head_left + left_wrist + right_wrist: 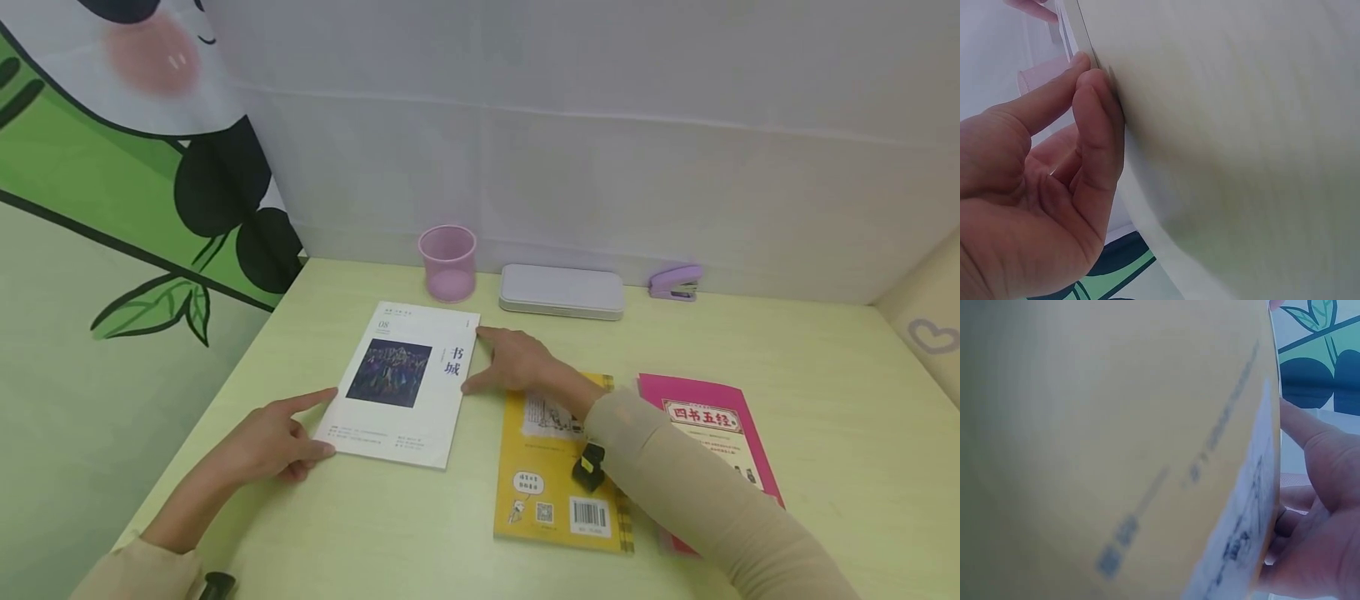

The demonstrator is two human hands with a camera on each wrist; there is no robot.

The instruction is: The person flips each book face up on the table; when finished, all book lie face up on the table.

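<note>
A white magazine (pixel 401 383) with a dark square picture on its cover lies flat on the pale green surface (pixel 825 400), and everything else is placed here from it. The left hand (pixel 273 437) rests at the magazine's near left corner: its forefinger stretches along the left edge while the thumb touches the near corner, the other fingers loosely bent. It grips nothing; in the left wrist view the fingertips (pixel 1085 78) press against the thin edge of the magazine (pixel 1072 25) where it meets the surface (pixel 1241 156). The right hand (pixel 521 362) lies at the magazine's right edge, fingers straight and relaxed, forefinger pointing toward the far right corner and thumb touching the edge lower down. It too is released rather than clenched, merely touching the cover's side.

Just right of the magazine lies a yellow book (pixel 558 467), back cover up with a barcode, and the right forearm in a beige sleeve (pixel 697 492) crosses over it. In the right wrist view the yellow book (pixel 1116 444) fills most of the frame, blurred, with the right hand (pixel 1319 512) beyond it. Further right of the magazine, a pink book (pixel 720 429) partly hidden by the sleeve. Beyond the magazine's far edge stands a translucent pink cup (pixel 447 262); right of that a grey pencil case (pixel 562 292) and a lilac stapler (pixel 675 282), all along the white wall.
</note>
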